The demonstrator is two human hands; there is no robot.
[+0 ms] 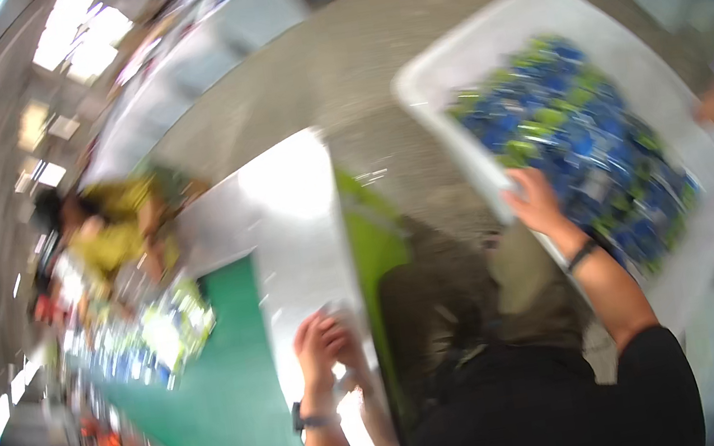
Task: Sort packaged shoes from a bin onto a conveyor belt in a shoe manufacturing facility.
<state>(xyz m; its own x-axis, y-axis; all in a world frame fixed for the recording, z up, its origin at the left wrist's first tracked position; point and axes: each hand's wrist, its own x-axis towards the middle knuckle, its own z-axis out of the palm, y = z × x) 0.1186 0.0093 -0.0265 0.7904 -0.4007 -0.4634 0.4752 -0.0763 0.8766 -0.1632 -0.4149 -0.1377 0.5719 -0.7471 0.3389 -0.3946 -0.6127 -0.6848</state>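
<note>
Under the right hand (536, 200): big white tray (529, 16), tilted, heaped with small blue and green packets (569, 143). Fingers curled over the near rim, gripping it. Farther right of that hand, at the tray's far edge, another person's hand (713, 104). Down and left of the right hand: pale worktable (291, 205) with green mat (226, 396). On the table edge, left hand (315, 343), fingers bunched together; whether pinching anything, cannot tell through the blur. Beyond the left hand, a seated person in yellow (111, 226).

Head view looks steeply down, tilted, close above the worktable (294, 232).
</note>
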